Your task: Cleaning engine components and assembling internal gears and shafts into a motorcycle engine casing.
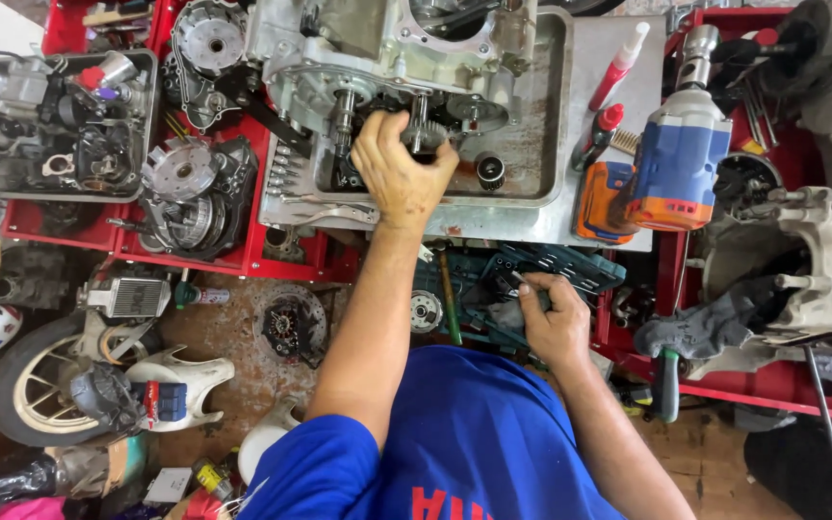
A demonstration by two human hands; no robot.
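Gripping a gear (423, 135) on its shaft in the engine case (387, 58) at twelve o'clock, the left hand (399, 169) is nearer it, while the right hand (553, 323), at five o'clock, closes on a grey rag (507, 313) over the tool tray (570, 270).

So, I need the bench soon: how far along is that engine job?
Done: the engine case lies open in the metal tray, shafts exposed. In hand: the left hand grips a gear on a shaft; the right hand reaches into the tool case. Left: covers and parts sit loose in the red trays.
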